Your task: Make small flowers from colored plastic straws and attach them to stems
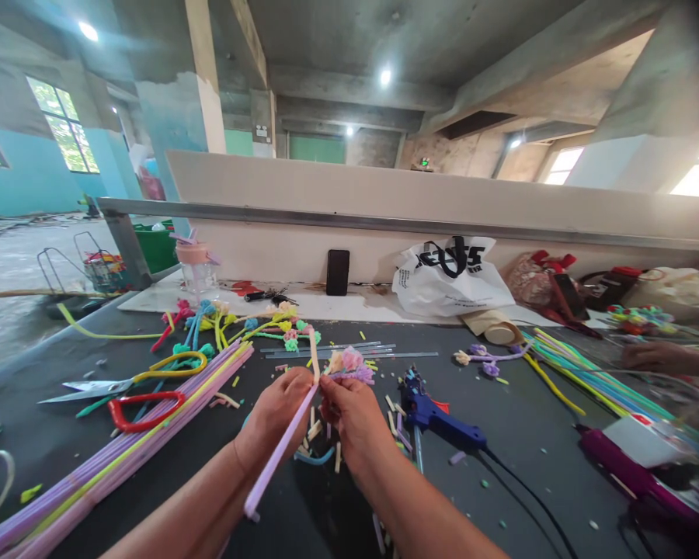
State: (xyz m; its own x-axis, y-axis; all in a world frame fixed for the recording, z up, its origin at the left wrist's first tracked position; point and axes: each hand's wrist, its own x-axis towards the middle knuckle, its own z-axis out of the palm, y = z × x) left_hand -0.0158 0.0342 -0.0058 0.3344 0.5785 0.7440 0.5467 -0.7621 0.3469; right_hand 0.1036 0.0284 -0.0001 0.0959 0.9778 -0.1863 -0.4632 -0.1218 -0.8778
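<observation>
Both hands meet at the middle of the table, fingertips pinched together. My left hand (283,407) is closed on a lilac pipe cleaner (283,454), whose loose end slants down toward me. A peach length of pipe cleaner (314,353) sticks up from the pinch. My right hand (355,415) is closed at the same spot, its thumb and forefinger on the pipe cleaner. Just beyond its fingers shows a pink, peach and purple pipe-cleaner flower cluster (349,361); whether the right hand holds it too is hidden. Short cut pieces lie beneath the hands.
At left, scissors (133,384) rest by a bundle of long pipe cleaners (145,442). A blue glue gun (443,419) with its cord lies at right, near clear glue sticks (349,353). A phone (338,272) leans at the back. Another person's hand (655,357) is at far right.
</observation>
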